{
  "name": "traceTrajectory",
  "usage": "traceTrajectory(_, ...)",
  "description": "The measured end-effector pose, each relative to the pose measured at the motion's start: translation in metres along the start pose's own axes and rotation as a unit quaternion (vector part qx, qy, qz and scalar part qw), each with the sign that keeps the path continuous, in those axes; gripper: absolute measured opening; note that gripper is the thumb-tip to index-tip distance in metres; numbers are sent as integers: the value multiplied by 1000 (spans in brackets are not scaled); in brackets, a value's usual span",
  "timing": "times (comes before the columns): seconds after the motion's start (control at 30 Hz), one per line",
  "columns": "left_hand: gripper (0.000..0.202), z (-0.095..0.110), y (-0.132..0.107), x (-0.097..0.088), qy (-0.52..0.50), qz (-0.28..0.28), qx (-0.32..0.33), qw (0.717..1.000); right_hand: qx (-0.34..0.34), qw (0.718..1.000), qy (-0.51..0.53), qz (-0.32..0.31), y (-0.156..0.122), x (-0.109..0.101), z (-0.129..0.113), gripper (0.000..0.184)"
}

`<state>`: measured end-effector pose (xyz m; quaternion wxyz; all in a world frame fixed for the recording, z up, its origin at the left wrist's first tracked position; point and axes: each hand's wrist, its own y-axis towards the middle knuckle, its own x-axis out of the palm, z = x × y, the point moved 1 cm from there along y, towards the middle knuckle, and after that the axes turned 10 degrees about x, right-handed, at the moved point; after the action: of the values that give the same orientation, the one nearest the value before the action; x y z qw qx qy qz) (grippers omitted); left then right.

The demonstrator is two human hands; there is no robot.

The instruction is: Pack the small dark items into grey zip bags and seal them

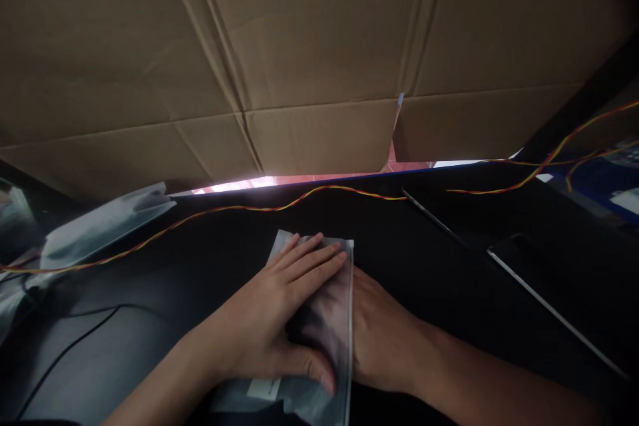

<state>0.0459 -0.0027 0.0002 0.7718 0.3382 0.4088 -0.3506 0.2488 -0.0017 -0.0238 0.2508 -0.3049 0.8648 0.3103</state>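
A translucent zip-edged plastic bag (337,319) lies over the dark surface in front of me, with a small white label (263,389) near its lower part. Stretched flat across the top of the bag is my left hand (284,299), fingers extended and thumb apart. My right hand (377,326) reaches in from the right past the zip edge. Its fingers show only as a blur through the plastic, inside or under the bag; I cannot tell which, nor whether they hold anything.
A large cardboard sheet (319,46) stands along the back. A twisted red-and-yellow wire (259,209) crosses the dark table (210,319). Another plastic bag (110,223) and a black cable (70,346) lie left. Two dark flat items with silver edges, including one (554,313) nearer me, lie right.
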Motion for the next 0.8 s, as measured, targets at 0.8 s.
traceTrajectory(0.8,109,-12,-9,-12,12,6,-27,1000,84,992,-68,-66,-2,-30,12,26)
